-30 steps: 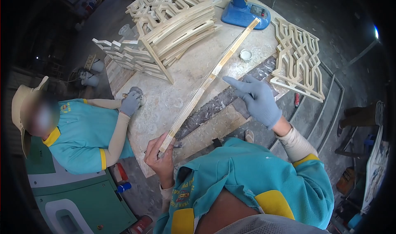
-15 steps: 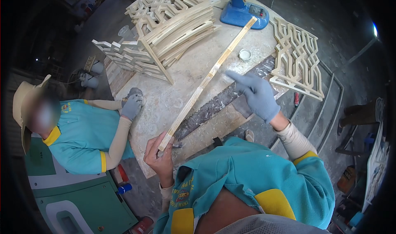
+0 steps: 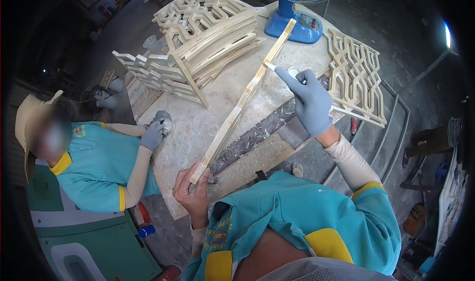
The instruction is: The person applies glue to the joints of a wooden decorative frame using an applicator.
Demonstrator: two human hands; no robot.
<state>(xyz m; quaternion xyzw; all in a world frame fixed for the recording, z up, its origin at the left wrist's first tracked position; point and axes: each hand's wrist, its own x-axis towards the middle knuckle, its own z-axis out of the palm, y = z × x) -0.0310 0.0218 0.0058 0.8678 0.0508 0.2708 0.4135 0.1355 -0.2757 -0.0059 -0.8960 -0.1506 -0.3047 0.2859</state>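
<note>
My bare left hand (image 3: 192, 196) is closed around the near end of a long, jagged wooden lattice strip (image 3: 242, 102), which slants up and away across the worktable (image 3: 173, 147). My right hand (image 3: 312, 102), in a grey glove, stretches its index finger out to the upper part of the strip, with the other fingers curled. At that fingertip shows a bit of white, paste-like stuff, touching or nearly touching the wood. Just behind the glove, a small round dish of white paste (image 3: 293, 72) is partly hidden.
A blue fan (image 3: 292, 28) stands at the table's far end. Stacked wooden strips (image 3: 222, 48) and lattice panels (image 3: 198, 13) lie at the back left, another lattice panel (image 3: 356, 78) at the right edge. At left, a co-worker (image 3: 99, 162) rests a gloved hand (image 3: 154, 132) on the table.
My right index finger has come up to the strip, now with white at its tip. The strip's far end has swung slightly left. The co-worker's hand has shifted a little.
</note>
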